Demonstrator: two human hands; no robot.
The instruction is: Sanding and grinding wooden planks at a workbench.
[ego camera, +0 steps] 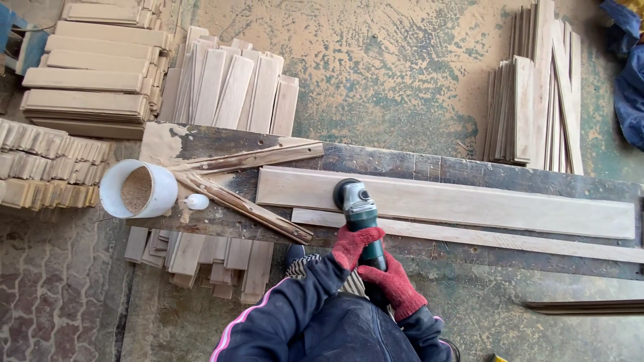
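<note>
White tub [137, 190] of sawdust lies tipped on its side at left end of dark workbench [376, 161], mouth open toward the camera. Small white knob-like piece [197, 201] just right of it. Two rough, splintered wood strips [245, 181] meet in a V on the bench beside the tub. Fanned pale slats [231, 90] on the floor beyond the bench. Stacked planks [90, 74] far left, rows of short blocks [47, 164] below them. Thin boards [537, 94] stand on edge far right. Short offcuts [201, 258] under the bench's near edge. Blue cloth [630, 74] top right corner.
</note>
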